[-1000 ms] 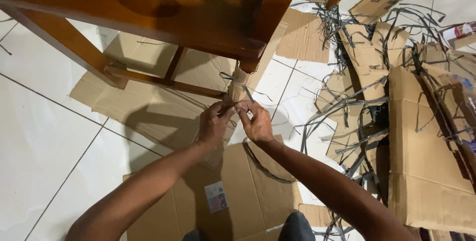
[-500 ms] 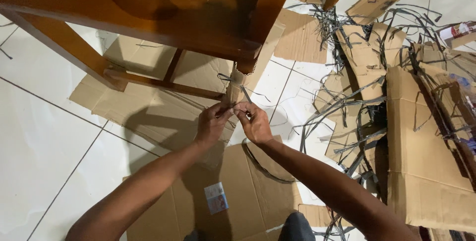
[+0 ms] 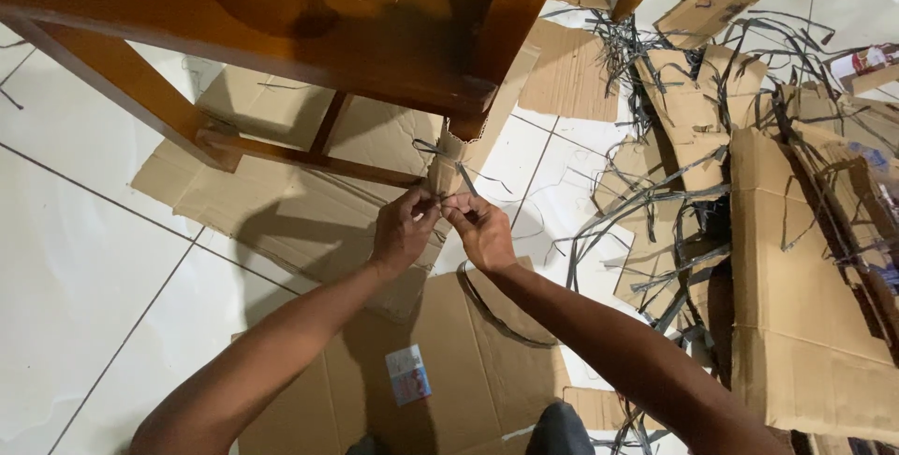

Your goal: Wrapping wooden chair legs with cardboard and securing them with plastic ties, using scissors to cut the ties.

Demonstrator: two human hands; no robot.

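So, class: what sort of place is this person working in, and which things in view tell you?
Probably a room in a home used for packing: a white tiled floor, a wooden table, flattened cardboard and loose dark straps strewn about.

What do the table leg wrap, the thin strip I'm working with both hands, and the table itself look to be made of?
Wrap on the table leg: brown corrugated cardboard, matte, with a ragged top edge. Strip between the left hand and right hand: a narrow, flat, dark grey band, probably plastic strapping, like the loose bands heaped to the right. Table: wood, with a glossy reddish-brown varnish that shows reflections.
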